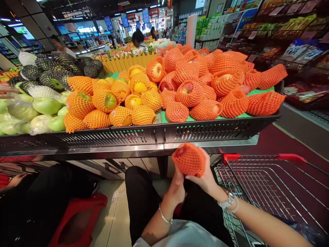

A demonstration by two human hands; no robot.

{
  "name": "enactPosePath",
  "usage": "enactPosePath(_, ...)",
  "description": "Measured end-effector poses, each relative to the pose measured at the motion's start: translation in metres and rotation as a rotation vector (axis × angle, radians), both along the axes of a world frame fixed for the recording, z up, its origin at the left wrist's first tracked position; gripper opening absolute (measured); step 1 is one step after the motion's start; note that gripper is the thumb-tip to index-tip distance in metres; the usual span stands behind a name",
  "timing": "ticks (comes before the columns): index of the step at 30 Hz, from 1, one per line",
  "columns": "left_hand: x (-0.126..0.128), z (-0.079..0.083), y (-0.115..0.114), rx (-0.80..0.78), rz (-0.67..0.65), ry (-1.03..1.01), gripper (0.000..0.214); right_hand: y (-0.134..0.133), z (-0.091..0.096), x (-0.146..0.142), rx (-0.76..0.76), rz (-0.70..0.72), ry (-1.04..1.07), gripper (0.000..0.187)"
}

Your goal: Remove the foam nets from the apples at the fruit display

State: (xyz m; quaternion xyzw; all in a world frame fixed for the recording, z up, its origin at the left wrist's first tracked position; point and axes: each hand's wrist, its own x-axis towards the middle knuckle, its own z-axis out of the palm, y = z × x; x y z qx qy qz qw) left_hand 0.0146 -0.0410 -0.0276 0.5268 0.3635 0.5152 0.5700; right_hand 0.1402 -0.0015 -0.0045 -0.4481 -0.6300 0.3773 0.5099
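Between my two hands, above my lap and just in front of the display's metal edge, is an apple in a red-orange foam net (189, 160). My left hand (178, 187) holds it from below and the left, its fingers mostly hidden behind the fruit. Around the right side curls my right hand (207, 173), thumb near the bottom of the net. More net-wrapped apples (189, 92) are heaped on green matting in the black crate (205, 132) ahead. To their left lie orange fruits in yellow-orange nets (140, 87).
A wire shopping cart (267, 181) with red corners stands at my right. Green fruits (47, 105) and dark fruits in black nets (61, 63) fill the far left. Another person in dark trousers (51, 187) sits at my left by a red stool (77, 219). Shelves rise beyond.
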Motion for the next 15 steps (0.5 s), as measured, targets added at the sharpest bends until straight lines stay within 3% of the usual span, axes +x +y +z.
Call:
enactPosePath(3, -0.013, 0.031, 0.003, 0.172, -0.089, 0.095, 0.100, 0.006, 0.022, 0.003, 0.074, -0.181, 0.021, 0.090)
enactPosePath(6, -0.028, 0.051, -0.004, 0.226, -0.145, 0.138, 0.101, 0.030, 0.056, 0.015, 0.277, -0.350, -0.069, 0.085)
enactPosePath(10, -0.046, 0.045, -0.011, 0.182, -0.116, 0.202, 0.089, 0.108, 0.125, 0.038, 0.773, -0.493, -0.283, 0.093)
enactPosePath(11, -0.051, 0.041, -0.010, 0.178, -0.096, 0.243, 0.084, 0.131, 0.142, 0.042, 0.838, -0.515, -0.387, 0.092)
enactPosePath(13, -0.057, 0.033, -0.006, 0.178, -0.043, 0.324, 0.073, 0.178, 0.169, 0.044, 0.802, -0.485, -0.562, 0.092)
enactPosePath(15, -0.062, 0.027, 0.000, 0.184, 0.012, 0.360, 0.065, 0.217, 0.181, 0.042, 0.561, -0.454, -0.771, 0.095)
